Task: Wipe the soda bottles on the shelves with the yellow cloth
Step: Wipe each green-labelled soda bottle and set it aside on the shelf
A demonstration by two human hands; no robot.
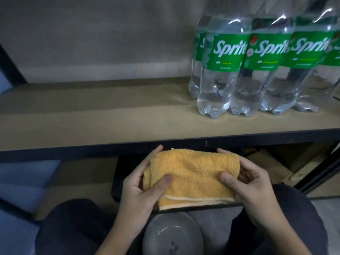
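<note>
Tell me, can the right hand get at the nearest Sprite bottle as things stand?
Probably yes. The bottle stands at the front of the shelf, with nothing between it and the right hand. That hand, like the left hand, holds the cloth, so it must bring the cloth along.

You are looking at what reads as a shop stockroom or retail storage area. The evidence sits in the upper right of the frame: a tight row of identical clear soda bottles with green Sprite labels, lined up label-forward, with more of the same behind them, the way stock is displayed or stored. They stand on a plain tan board shelf edged by a dark metal frame that runs across the middle of the frame, typical of bolt-together racking. A lower shelf board shows beneath it at centre left. The bare grey wall behind fills the upper left.
</note>
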